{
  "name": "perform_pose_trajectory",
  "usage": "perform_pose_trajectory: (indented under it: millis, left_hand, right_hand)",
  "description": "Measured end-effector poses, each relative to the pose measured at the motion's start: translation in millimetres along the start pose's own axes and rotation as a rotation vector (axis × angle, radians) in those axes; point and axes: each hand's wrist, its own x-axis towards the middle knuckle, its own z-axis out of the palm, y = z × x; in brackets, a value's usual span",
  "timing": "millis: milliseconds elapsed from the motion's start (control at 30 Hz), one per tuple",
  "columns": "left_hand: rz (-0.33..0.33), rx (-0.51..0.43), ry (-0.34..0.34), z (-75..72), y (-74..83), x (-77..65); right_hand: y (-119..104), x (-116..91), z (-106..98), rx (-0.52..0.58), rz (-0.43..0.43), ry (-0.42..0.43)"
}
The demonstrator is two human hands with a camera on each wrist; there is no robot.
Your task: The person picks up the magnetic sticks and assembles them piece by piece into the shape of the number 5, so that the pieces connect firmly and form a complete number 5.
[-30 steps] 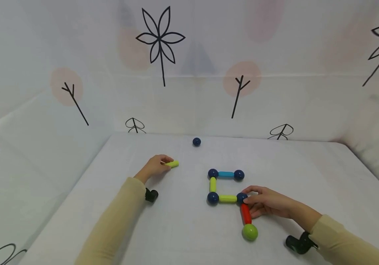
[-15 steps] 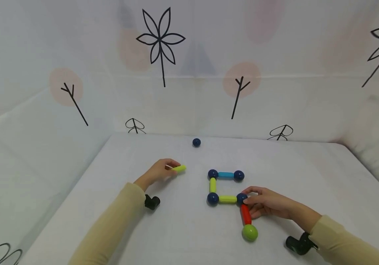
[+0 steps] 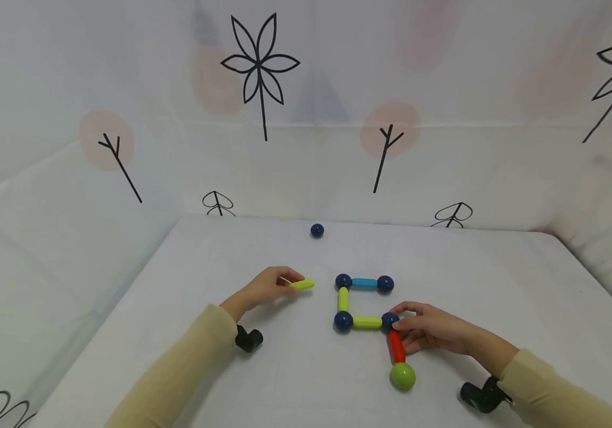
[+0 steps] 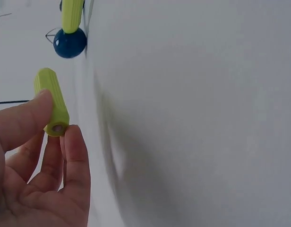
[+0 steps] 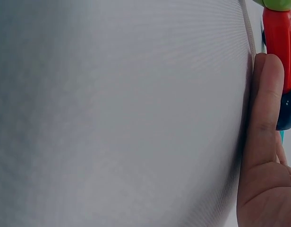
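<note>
My left hand (image 3: 273, 285) pinches a yellow-green magnetic rod (image 3: 303, 284) above the table, left of a joined figure of rods and balls. In the left wrist view a small round metal spot shows in the end of that rod (image 4: 52, 101). With thumb and index finger my right hand (image 3: 437, 330) holds a dark blue ball (image 3: 389, 321) at the figure's right corner. From this ball a red rod (image 3: 397, 346) runs toward the front to a green ball (image 3: 403, 376). A yellow-green rod (image 3: 367, 322) joins it leftward to another dark blue ball (image 3: 343, 321).
Further back in the figure, a light blue rod (image 3: 364, 283) links two dark blue balls. A loose dark blue ball (image 3: 317, 230) lies near the table's back edge. White printed cloth (image 3: 306, 166) rises behind the table (image 3: 263, 386). Black wrist devices (image 3: 483, 396) hang under both sleeves.
My left hand has moved right and toward the front with the yellow-green rod, nearing the figure. My right hand stays in place on the dark blue ball.
</note>
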Motion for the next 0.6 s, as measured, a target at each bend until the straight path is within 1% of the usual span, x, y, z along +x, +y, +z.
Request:
perform_pose_trajectory:
  millis: [200, 300, 467, 600]
  left_hand:
    - [0.013, 0.001, -0.053, 8.2, 5.4, -6.6]
    - [0.035, -0.010, -0.073, 12.7, 8.8, -11.6]
    - [0.096, -0.029, -0.112, 19.6, 13.4, -19.6]
    - [0.120, -0.051, -0.138, 26.0, 16.0, -24.4]
  right_hand:
    - [0.8, 0.0, -0.5, 0.002, 0.001, 0.003]
    - [1.4, 0.2, -0.6, 0.001, 0.004, 0.005]
    - [1.3, 0.4, -0.6, 0.000, 0.002, 0.004]
    - [1.4, 0.4, -0.9, 0.005, -0.001, 0.003]
